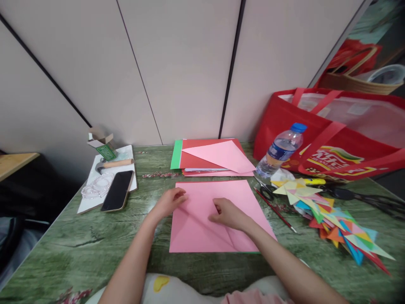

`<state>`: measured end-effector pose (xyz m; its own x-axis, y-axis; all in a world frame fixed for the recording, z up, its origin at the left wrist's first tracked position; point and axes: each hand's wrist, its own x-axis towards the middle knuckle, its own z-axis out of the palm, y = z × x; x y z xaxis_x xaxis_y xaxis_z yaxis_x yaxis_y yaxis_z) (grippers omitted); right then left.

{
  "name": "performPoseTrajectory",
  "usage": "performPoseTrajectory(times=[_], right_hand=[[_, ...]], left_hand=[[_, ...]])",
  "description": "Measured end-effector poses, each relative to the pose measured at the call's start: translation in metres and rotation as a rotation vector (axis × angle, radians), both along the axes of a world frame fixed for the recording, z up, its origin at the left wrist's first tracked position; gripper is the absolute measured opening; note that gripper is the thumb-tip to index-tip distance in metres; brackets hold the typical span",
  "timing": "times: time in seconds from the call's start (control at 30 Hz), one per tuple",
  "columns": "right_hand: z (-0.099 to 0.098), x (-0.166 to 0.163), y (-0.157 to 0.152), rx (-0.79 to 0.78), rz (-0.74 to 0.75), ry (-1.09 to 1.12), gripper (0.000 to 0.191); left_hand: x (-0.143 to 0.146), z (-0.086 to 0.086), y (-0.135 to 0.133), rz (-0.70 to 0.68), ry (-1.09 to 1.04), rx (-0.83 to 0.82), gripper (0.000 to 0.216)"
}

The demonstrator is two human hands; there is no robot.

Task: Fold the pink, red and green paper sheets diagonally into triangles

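A pink sheet of paper lies flat on the table in front of me, on top of other sheets whose red and green edges show slightly. Over its left edge is my left hand, fingers loosely bent and nothing seen in them. My right hand hovers above the middle of the sheet, its curled fingers and thumb apart with a gap between them. Shadows of both arms fall across the paper. Just behind lies a stack of coloured paper, topped by a folded pink sheet.
Rightward are a water bottle, red bag, scissors, a thin red brush and several folded paper pieces. Leftward, a white board bears a phone, hammer, beads and small box.
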<state>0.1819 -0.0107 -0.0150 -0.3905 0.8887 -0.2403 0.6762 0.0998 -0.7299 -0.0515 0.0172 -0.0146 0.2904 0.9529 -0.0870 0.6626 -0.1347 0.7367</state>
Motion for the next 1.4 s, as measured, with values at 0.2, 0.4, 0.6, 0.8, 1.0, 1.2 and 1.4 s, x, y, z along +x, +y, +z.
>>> performPoseTrajectory(times=[0.2,0.4,0.6,0.8,1.0,1.2,1.4], right_hand=[[-0.011,0.007,0.008,-0.024,-0.109,-0.015,0.025],[-0.016,0.016,0.014,0.033,-0.192,-0.191,0.051],[-0.018,0.022,0.018,0.028,-0.212,-0.2,0.066],[-0.009,0.023,0.02,0.001,-0.171,-0.18,0.081],[-0.011,0.032,0.027,0.047,-0.154,-0.212,0.061],[-0.018,0.04,0.032,0.068,-0.135,-0.254,0.049],[-0.023,0.047,0.035,0.04,-0.116,-0.175,0.043]], left_hand=[[0.009,-0.009,-0.002,0.004,0.154,0.124,0.031],[0.018,-0.013,-0.002,0.023,0.305,0.253,0.023],[0.025,-0.013,-0.003,0.078,0.397,0.368,0.03],[0.038,-0.019,-0.012,-0.173,0.462,0.607,0.049],[0.041,-0.03,-0.016,-0.426,0.491,0.531,0.051],[0.04,-0.033,-0.011,-0.46,0.476,0.495,0.046],[0.039,-0.035,-0.011,-0.492,0.512,0.485,0.048]])
